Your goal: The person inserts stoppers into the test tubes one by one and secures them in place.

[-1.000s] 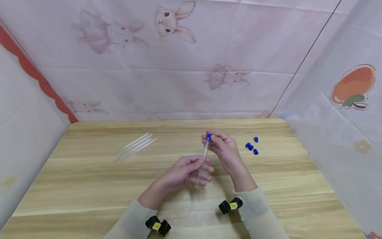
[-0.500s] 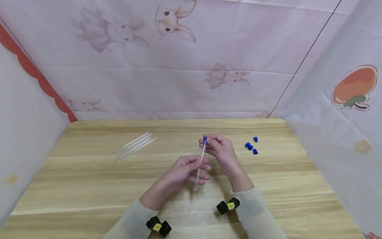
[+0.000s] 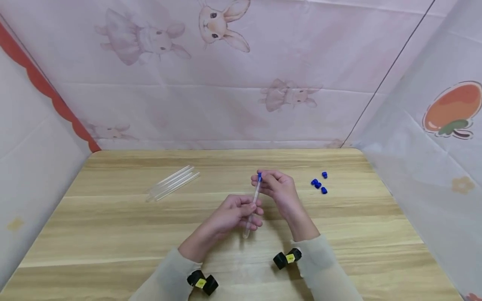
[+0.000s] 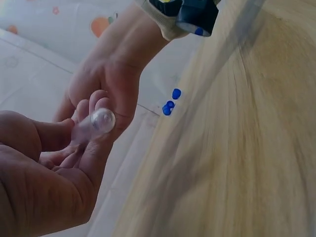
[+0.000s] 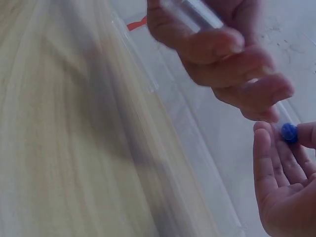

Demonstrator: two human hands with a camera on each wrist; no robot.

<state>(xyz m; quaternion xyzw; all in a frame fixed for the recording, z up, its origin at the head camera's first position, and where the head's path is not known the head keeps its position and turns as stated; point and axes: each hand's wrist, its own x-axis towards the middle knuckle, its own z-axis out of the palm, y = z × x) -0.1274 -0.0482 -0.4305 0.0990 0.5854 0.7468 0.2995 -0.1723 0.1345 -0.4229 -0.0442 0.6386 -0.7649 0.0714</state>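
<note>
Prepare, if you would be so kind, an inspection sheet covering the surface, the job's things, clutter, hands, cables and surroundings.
Surface: light wood-grain tabletop.
Job's things: transparent round-ended tube, held slanted, small blue cap at its upper end, seating unclear; loose transparent tubes lie at left, loose blue caps at right.
Clutter: nothing seen.
Hands: left hand pinches the tube; right hand pinches its cap.
Cables: nothing certain; thin dark line behind, at right, unidentified.
Surroundings: pale pink rabbit-print backdrop, white side panels.
</note>
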